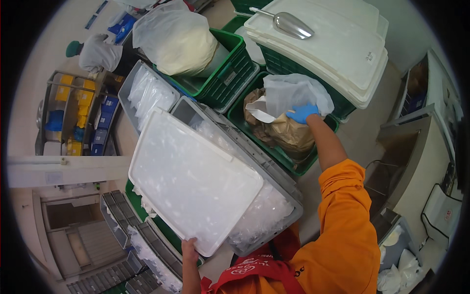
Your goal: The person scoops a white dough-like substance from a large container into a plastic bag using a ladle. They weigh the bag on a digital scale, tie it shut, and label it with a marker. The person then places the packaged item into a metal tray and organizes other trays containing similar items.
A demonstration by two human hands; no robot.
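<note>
White lid (191, 181), mid-frame, looks light and stiff, best held by the rim, where the left hand (190, 250) grips; the right hand (303, 113) touches the paper sack (293, 133), its hold unclear.

Looks like you're in a food-production or ingredient storeroom: steel scoop (292, 25) on a white bin lid (318, 51), translucent bag of pale powder (183, 46) in a green crate (229, 73), brown paper sack (293, 134), yellow bins (85, 95), blue bins (104, 120), plus a co-worker (100, 54) in a green cap (73, 48).
</note>
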